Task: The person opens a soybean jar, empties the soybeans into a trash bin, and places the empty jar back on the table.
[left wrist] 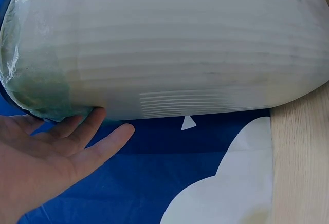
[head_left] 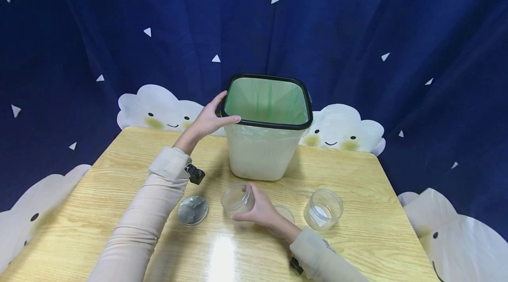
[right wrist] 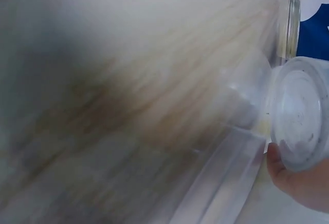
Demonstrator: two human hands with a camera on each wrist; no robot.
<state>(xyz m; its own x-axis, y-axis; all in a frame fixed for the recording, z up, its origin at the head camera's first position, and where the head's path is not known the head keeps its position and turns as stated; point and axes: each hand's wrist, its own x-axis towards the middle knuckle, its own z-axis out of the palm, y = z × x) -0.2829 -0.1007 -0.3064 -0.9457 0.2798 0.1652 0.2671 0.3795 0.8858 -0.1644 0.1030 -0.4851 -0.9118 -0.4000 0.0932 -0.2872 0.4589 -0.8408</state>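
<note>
A white trash bin [head_left: 262,152] with a black rim and a green liner bag [head_left: 270,97] inside stands upright at the back of the table. My left hand [head_left: 206,119] rests at the rim's left corner, thumb and fingers spread. In the left wrist view, the left hand's fingers [left wrist: 92,131] lie fairly straight along the bin's side. Near the table's middle, my right hand [head_left: 259,209] grips a clear plastic jar [head_left: 234,198], tilted. The jar's round base [right wrist: 300,116] shows in the right wrist view, with fingertips at its edge.
A second clear jar [head_left: 323,220] stands on the table [head_left: 357,185] to the right, a white patch in its bottom. A round lid with silvery foil [head_left: 192,210] lies on the left. Partly hidden by the right wrist is a clear disc [head_left: 286,213]. Dark blue curtain [head_left: 178,9] hangs behind.
</note>
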